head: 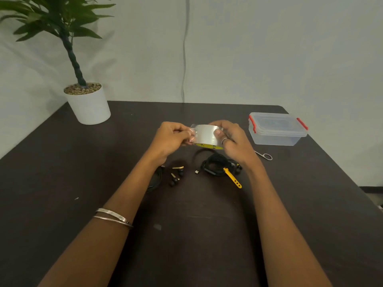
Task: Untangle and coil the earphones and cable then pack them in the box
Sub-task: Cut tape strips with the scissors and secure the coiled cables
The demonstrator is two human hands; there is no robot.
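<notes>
The coiled black cable (217, 165), bound with a yellow strap (233, 178), lies on the dark table (62, 172) beneath the hands, and the earphones (176, 176) lie just left of it. A clear tape roll (208, 137) is gripped above them by the right hand (234, 141), its loose end pinched by the left hand (172, 138). The lidded clear box (277, 129) stands far right, scissors (264, 155) near it. A potted plant (87, 102) occupies the far-left corner against a pale wall (269, 48).
</notes>
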